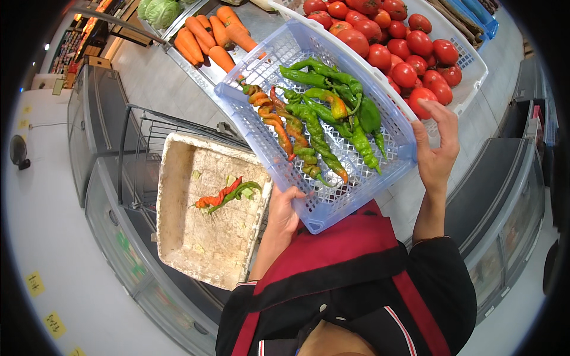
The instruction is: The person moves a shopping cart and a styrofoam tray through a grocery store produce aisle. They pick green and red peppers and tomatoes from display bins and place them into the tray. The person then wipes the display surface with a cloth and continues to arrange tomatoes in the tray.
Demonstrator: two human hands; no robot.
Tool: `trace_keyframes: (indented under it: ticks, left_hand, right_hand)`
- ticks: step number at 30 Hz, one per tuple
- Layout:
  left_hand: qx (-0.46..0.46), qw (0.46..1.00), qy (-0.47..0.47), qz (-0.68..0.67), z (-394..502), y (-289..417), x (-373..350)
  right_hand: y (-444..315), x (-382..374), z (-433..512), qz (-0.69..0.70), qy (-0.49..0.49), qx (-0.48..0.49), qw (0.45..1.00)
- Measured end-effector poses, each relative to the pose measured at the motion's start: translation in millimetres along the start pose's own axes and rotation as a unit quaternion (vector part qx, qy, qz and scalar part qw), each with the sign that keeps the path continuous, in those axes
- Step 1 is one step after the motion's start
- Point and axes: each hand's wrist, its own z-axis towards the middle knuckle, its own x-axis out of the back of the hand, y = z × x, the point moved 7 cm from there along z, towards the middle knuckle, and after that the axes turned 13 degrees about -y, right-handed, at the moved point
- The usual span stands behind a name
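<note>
A translucent blue plastic basket (262, 138) is tilted in front of my body. Inside lie several long green peppers (329, 115) and twisted orange-red peppers (271, 118). My left hand (285, 207) grips the basket's near left edge, its thumb over the rim. At the right end of the basket is my right hand (436, 147), thumb and index finger spread apart. The index fingertip is by a tomato (421, 101) in a white plastic crate (478, 73); whether it touches cannot be told.
Left of the basket, a worn foam box (176, 200) holds a red pepper (218, 194) and a green pepper (236, 193), atop a wire cart (138, 155). Carrots (213, 33) and cabbages (162, 13) lie on a metal counter. Freezer chests (133, 240) flank both sides.
</note>
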Motion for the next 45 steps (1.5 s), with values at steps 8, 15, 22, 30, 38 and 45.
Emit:
trace_keyframes:
  ticks: [8, 15, 22, 30, 38, 45]
  left_hand:
    - [0.019, 1.000, 0.004, 0.005, -12, 8, -10]
    - [0.028, 0.999, 0.003, -0.024, -20, 1, -8]
    - [0.008, 0.996, -0.055, -0.075, -35, 13, -8]
    - [-0.135, 0.989, -0.030, 0.045, -72, 82, 14]
    - [-0.250, 0.937, 0.123, 0.209, -164, 164, 67]
    - [-0.279, 0.935, 0.166, 0.142, -204, 166, 114]
  right_hand:
    - [32, -16, -10, 0.005, -0.144, -0.117, 0.983]
    - [30, -15, -4, 0.094, -0.164, -0.089, 0.978]
    - [16, -20, -7, 0.458, -0.175, -0.131, 0.862]
    - [-23, -27, -9, 0.399, -0.200, -0.037, 0.894]
    - [-9, -17, -18, 0.351, -0.179, -0.023, 0.919]
    - [11, -41, -26, 0.351, -0.212, -0.077, 0.909]
